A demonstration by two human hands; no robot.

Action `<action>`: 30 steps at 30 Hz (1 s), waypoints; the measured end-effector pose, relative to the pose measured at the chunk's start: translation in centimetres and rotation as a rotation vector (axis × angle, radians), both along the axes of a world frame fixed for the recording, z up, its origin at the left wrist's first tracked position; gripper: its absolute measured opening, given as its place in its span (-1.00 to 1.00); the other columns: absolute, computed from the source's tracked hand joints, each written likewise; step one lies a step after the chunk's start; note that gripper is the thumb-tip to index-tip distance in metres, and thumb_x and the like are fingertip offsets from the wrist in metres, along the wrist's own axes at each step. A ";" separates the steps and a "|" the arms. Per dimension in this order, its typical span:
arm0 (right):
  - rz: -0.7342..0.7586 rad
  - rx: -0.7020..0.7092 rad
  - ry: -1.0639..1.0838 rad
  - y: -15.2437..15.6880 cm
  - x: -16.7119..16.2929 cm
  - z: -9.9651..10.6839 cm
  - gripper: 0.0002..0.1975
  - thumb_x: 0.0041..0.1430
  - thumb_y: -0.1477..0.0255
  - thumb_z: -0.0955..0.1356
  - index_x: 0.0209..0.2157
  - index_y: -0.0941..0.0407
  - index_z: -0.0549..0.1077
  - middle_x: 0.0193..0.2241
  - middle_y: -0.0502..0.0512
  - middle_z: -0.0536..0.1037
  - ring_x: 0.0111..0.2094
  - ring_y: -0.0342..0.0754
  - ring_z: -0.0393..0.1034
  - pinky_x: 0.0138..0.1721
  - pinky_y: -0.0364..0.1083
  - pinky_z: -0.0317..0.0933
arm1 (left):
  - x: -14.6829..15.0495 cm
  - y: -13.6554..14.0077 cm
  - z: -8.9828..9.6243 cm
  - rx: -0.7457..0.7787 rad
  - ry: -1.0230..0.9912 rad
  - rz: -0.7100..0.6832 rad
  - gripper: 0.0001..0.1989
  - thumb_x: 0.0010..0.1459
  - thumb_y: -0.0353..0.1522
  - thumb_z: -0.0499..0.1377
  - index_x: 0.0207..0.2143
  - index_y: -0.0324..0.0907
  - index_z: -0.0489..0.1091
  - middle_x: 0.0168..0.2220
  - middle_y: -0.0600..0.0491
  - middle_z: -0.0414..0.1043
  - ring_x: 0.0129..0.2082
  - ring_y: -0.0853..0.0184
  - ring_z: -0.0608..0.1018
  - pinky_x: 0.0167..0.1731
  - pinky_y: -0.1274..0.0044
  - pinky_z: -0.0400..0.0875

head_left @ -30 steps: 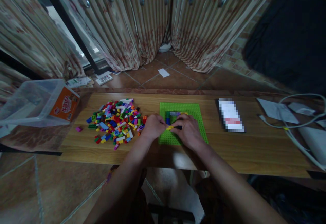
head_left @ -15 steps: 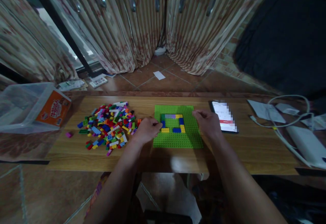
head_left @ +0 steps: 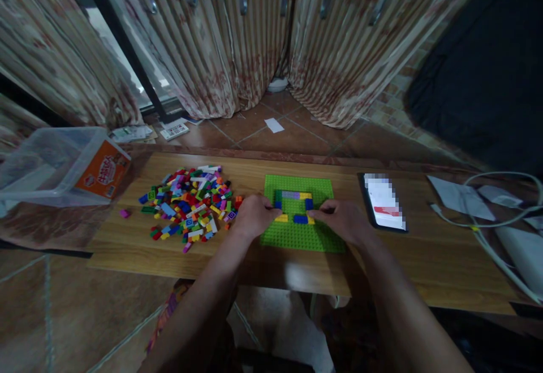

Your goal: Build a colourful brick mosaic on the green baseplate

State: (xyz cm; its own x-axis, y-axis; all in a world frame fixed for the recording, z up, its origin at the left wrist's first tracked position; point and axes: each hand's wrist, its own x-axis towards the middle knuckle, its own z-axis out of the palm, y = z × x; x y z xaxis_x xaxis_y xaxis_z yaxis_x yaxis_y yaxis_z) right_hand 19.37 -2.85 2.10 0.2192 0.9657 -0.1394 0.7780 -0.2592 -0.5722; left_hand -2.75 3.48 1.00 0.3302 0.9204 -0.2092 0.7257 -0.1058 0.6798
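Framing the brick outline (head_left: 291, 195) on the green baseplate (head_left: 303, 242), the left hand (head_left: 255, 215) and right hand (head_left: 344, 218) are resting with curled fingers at its near corners; whether they are pinching bricks, I cannot tell. Uneven pressing could be loosening a corner brick.

The left forearm (head_left: 212, 291) and right forearm (head_left: 392, 294), both bare, reach forward from below, angled in toward each other. The left hand (head_left: 253, 216) is turned back-up, its fingers curled and pointing inward. The right hand (head_left: 345, 220) faces it, fingers bent, tips toward the left. The hands stay apart, wrists low and nearly level
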 end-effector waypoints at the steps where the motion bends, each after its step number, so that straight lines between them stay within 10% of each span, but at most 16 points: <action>1: -0.002 -0.006 -0.005 0.0 0.0 -0.1 -0.67 -0.01 0.08 0.41 -0.57 0.06 0.54 -0.62 0.01 0.51 -0.59 -0.09 0.33 -0.50 -0.09 0.06 | 0.1 0.0 0.0 0.007 0.012 0.004 -0.80 0.05 -0.28 0.25 -0.52 -0.22 0.56 -0.63 0.11 0.38 -0.59 0.41 0.36 -0.55 0.57 0.12; 22: -0.077 0.058 0.071 -0.2 0.6 -1.1 -0.60 0.15 0.08 0.31 -0.54 0.08 0.53 -0.58 0.07 0.55 -0.51 -0.02 0.42 -0.44 -0.07 0.15 | -0.8 -0.5 0.4 0.048 -0.079 -0.024 -0.69 0.20 -0.31 0.09 -0.58 -0.19 0.41 -0.60 0.09 0.41 -0.56 0.41 0.42 -0.54 0.59 0.17; 30: -0.447 0.378 0.858 1.2 -1.1 -2.6 -0.42 0.14 -0.10 0.26 -0.09 0.10 0.47 -0.08 0.28 0.59 -0.02 0.11 0.50 -0.02 0.09 0.39 | 0.7 0.2 -1.0 -0.078 -0.710 0.327 -0.57 0.31 -0.09 -0.02 -0.07 -0.22 0.41 -0.06 -0.13 0.54 -0.11 0.27 0.59 -0.11 0.48 0.47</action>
